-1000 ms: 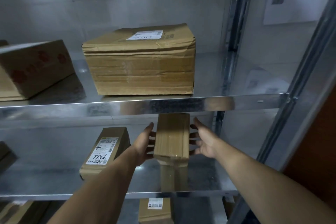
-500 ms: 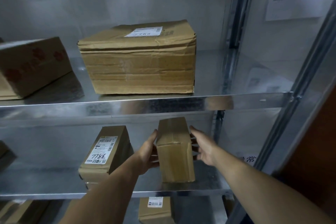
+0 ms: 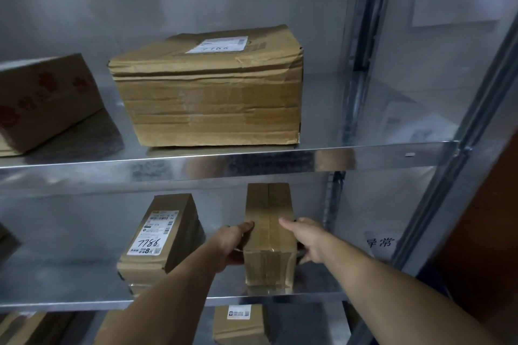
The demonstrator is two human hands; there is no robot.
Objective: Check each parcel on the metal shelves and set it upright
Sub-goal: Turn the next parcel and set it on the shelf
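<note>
Item: small taped parcel (image 3: pixel 269 232), seated on the steel shelf (image 3: pixel 70 286). We clasp it, left hand (image 3: pixel 232 244) and right hand (image 3: pixel 307 241) each curled round one flank, thumbs on top, seemingly to square it. Left of it, parcel 7786 (image 3: pixel 159 238); above it, a creased carton (image 3: pixel 207 98); a pale wall (image 3: pixel 168 3) behind.

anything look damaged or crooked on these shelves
Yes. The big box on the upper shelf is dented, with a creased, sagging top edge. The box with red print to its left sits skewed to the shelf front. Below, the labelled box leans tilted, while the left hand and right hand grip the small box.
</note>
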